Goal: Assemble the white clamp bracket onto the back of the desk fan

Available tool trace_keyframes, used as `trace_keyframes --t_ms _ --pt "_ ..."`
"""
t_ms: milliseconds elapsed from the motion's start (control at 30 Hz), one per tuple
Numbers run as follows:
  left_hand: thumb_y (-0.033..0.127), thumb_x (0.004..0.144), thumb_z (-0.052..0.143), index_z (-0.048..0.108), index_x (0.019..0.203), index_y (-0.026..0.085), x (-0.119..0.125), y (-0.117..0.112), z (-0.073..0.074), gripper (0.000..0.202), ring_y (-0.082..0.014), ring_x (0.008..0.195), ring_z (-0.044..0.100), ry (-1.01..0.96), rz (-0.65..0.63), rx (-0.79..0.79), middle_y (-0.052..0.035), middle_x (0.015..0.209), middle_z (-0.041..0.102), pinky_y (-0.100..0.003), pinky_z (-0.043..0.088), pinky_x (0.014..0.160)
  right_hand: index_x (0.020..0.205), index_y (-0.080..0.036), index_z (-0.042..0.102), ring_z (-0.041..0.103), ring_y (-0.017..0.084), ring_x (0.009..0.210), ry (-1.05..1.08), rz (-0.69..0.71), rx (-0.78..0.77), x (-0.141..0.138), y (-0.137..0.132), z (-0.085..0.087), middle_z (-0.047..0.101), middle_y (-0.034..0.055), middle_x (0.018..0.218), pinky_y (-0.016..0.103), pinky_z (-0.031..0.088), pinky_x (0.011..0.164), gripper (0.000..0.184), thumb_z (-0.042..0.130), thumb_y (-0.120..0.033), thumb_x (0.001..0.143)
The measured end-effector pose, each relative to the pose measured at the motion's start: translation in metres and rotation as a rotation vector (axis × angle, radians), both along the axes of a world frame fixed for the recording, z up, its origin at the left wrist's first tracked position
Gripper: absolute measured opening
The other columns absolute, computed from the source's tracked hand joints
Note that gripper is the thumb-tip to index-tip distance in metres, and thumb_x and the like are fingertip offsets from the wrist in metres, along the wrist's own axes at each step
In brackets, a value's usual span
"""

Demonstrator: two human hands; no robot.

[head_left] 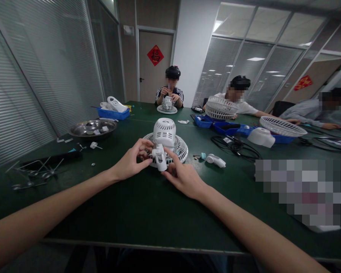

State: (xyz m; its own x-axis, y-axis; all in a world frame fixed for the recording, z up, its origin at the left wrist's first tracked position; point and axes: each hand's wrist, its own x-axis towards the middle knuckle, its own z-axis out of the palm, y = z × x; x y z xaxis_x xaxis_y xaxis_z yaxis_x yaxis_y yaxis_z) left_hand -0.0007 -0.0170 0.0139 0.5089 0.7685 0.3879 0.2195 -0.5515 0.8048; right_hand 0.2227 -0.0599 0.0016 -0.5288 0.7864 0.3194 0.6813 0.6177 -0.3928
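Observation:
A small white desk fan head lies face down on the table, its motor housing (165,131) upward and its slotted grille (182,149) beneath. On the near side a white neck bracket (160,157) sticks out toward me. My left hand (136,158) curls around the bracket's left side, fingers bent against the fan and thumb at the bracket's edge. From the right, my right hand (184,175) grips the same bracket, index finger along its upper side and thumb near its lower end. Whether the bracket is fastened to the housing is hidden by my fingers.
To the right lie a white plastic part (216,160), a turquoise piece (203,156) and coiled black cable (238,147). A metal bowl (74,132), wire rack (39,175) and blue bin (113,113) stand left. Co-workers sit across the table (147,220).

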Motion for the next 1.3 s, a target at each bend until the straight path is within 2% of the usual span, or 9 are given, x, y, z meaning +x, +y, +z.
trace_keyframes --t_ms 233,367,533,733,833,933,1133,1200,1300 --pt "0.025 0.082 0.061 0.045 0.111 0.018 0.000 0.001 0.001 0.033 -0.0140 0.079 0.057 -0.059 0.063 0.061 -0.0048 0.101 0.053 -0.032 0.051 0.075 0.146 -0.024 0.006 0.055 0.011 0.057 -0.003 -0.044 0.027 0.000 0.000 -0.001 0.060 -0.0051 0.072 0.023 0.036 0.054 0.072 0.052 -0.033 0.091" --pt "0.027 0.082 0.061 0.049 0.106 0.018 -0.002 0.000 0.003 0.028 -0.0159 0.083 0.058 -0.081 0.075 0.043 -0.0048 0.101 0.054 -0.032 0.050 0.076 0.142 -0.023 0.017 0.056 0.012 0.058 0.014 -0.077 0.016 0.000 -0.001 0.000 0.059 -0.0048 0.073 0.023 0.037 0.055 0.066 0.053 -0.036 0.090" --pt "0.029 0.088 0.050 0.048 0.106 0.016 -0.003 0.008 0.005 0.022 -0.0129 0.067 0.056 -0.153 -0.018 -0.156 -0.0023 0.088 0.054 -0.030 0.049 0.064 0.135 -0.022 0.026 0.054 0.011 0.057 0.037 -0.054 0.011 0.000 -0.003 0.002 0.058 -0.0055 0.071 0.022 0.037 0.054 0.054 0.053 -0.036 0.090" --pt "0.040 0.085 0.054 0.048 0.090 0.016 -0.003 0.019 0.002 0.025 -0.0108 0.055 0.052 -0.017 -0.057 -0.395 0.0000 0.073 0.054 -0.026 0.043 0.053 0.137 -0.021 0.025 0.052 0.011 0.056 -0.004 -0.002 0.013 -0.001 -0.005 0.005 0.058 -0.0045 0.073 0.021 0.035 0.054 0.053 0.050 -0.034 0.092" --pt "0.048 0.085 0.051 0.047 0.093 0.017 -0.004 0.020 -0.001 0.032 -0.0104 0.050 0.049 0.000 -0.116 -0.554 0.0016 0.067 0.052 -0.023 0.038 0.045 0.137 -0.021 0.025 0.052 0.011 0.057 -0.009 -0.002 0.016 0.000 -0.006 0.006 0.058 -0.0045 0.073 0.021 0.035 0.054 0.053 0.050 -0.034 0.092" --pt "0.051 0.086 0.049 0.048 0.098 0.017 -0.005 0.020 -0.002 0.036 -0.0108 0.050 0.050 -0.009 -0.152 -0.651 0.0006 0.069 0.054 -0.022 0.039 0.043 0.138 -0.021 0.025 0.052 0.011 0.056 -0.007 0.000 0.019 0.000 -0.005 0.006 0.058 -0.0047 0.073 0.021 0.034 0.054 0.053 0.049 -0.035 0.092" --pt "0.063 0.089 0.032 0.058 0.085 0.012 -0.004 0.015 -0.002 0.057 -0.0126 0.055 0.053 0.111 -0.220 -0.648 -0.0050 0.071 0.057 -0.024 0.042 0.046 0.138 -0.022 0.025 0.053 0.011 0.058 -0.002 -0.002 0.023 0.001 -0.003 0.002 0.058 -0.0049 0.073 0.021 0.035 0.055 0.053 0.050 -0.034 0.092" --pt "0.062 0.089 0.030 0.057 0.089 0.013 -0.003 0.013 -0.004 0.057 -0.0125 0.056 0.053 0.109 -0.221 -0.607 -0.0048 0.074 0.057 -0.023 0.042 0.046 0.137 -0.022 0.025 0.053 0.011 0.057 -0.002 -0.009 0.022 0.002 -0.002 0.001 0.058 -0.0050 0.072 0.021 0.035 0.055 0.053 0.050 -0.034 0.092" --pt "0.059 0.090 0.034 0.050 0.105 0.017 0.000 0.010 -0.005 0.047 -0.0125 0.057 0.056 0.073 -0.215 -0.549 -0.0034 0.079 0.057 -0.022 0.042 0.045 0.137 -0.022 0.025 0.052 0.011 0.056 0.005 -0.024 0.007 0.003 -0.002 0.001 0.057 -0.0052 0.071 0.021 0.035 0.055 0.053 0.050 -0.032 0.091"
